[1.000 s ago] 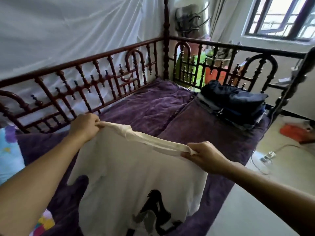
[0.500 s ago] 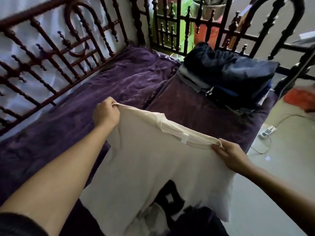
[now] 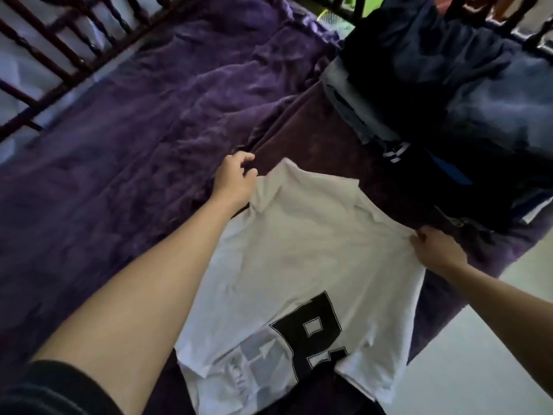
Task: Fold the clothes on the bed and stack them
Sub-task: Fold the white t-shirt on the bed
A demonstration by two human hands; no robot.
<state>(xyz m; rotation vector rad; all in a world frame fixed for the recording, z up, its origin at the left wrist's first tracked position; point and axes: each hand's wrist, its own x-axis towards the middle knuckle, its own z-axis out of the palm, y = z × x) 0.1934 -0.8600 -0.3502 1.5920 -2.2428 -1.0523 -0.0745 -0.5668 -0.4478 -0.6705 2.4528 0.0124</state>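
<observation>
Fingers of right hand [image 3: 438, 251] pinch white shirt [image 3: 302, 250] shoulder; left hand [image 3: 235, 182] curled, grip unclear. Step: spreading flat on bed [image 3: 119, 145]. Next: fold sides inward.

Head-worn view, steeply down, close over the bed [image 3: 119, 151]

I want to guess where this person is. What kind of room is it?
Most likely a bedroom: a purple bedspread lies edged by a dark wooden bed rail, and a pile of folded clothes sits beyond the white T-shirt.

white shirt [image 3: 314, 253], black lettering [image 3: 311, 333], purple blanket [image 3: 143, 139]
</observation>
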